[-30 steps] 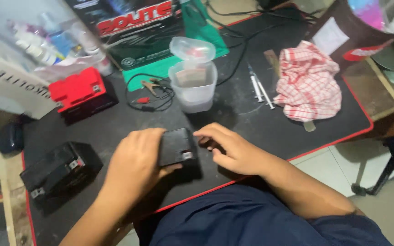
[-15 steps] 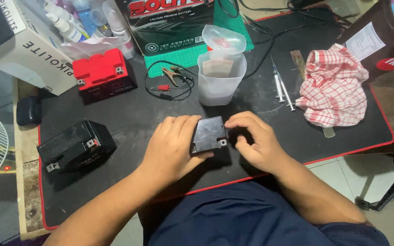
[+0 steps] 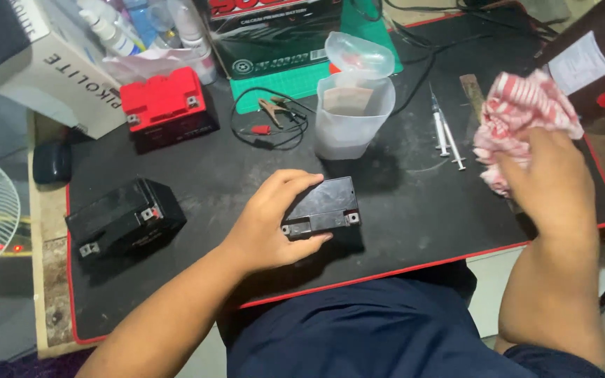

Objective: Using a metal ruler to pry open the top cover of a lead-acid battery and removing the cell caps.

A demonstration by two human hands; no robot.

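Two matte black battery blocks lay on red-edged black mat (image 3: 400, 210); small battery (image 3: 323, 208) was clasped by left hand (image 3: 271, 224), checked cloth (image 3: 523, 115) bunched in right hand (image 3: 551, 182).

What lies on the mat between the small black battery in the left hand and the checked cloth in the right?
In the head view, bare black mat separates the battery from the cloth; two syringes lie slightly farther back.

Black battery (image 3: 325, 206) on a black mat (image 3: 414, 210) edged red; red-and-white checked cloth (image 3: 523, 115); another battery (image 3: 166, 105) topped red.
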